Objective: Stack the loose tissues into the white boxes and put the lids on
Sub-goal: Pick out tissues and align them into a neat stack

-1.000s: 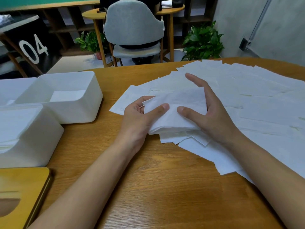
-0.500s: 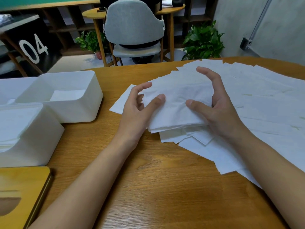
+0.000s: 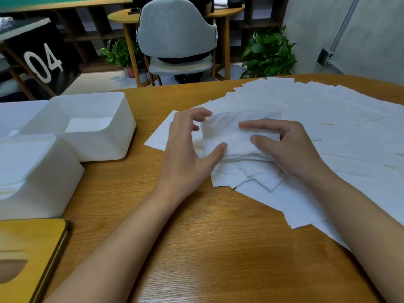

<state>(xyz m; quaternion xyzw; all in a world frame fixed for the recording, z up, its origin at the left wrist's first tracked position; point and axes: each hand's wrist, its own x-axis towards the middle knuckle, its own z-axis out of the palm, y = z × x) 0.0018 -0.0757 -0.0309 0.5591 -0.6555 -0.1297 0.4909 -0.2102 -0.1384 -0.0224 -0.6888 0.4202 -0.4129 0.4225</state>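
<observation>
Pinching tissue stack between left fingers, right fingers.

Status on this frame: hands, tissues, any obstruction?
Left hand, right hand both grip tissue stack over loose tissues. Far box nearly empty, near box full, no lids on. Nothing between stack and boxes.

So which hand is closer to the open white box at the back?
Left. The left hand sits beside the open white box, across a strip of bare table; the right hand is farther right, beyond the tissue stack.
</observation>
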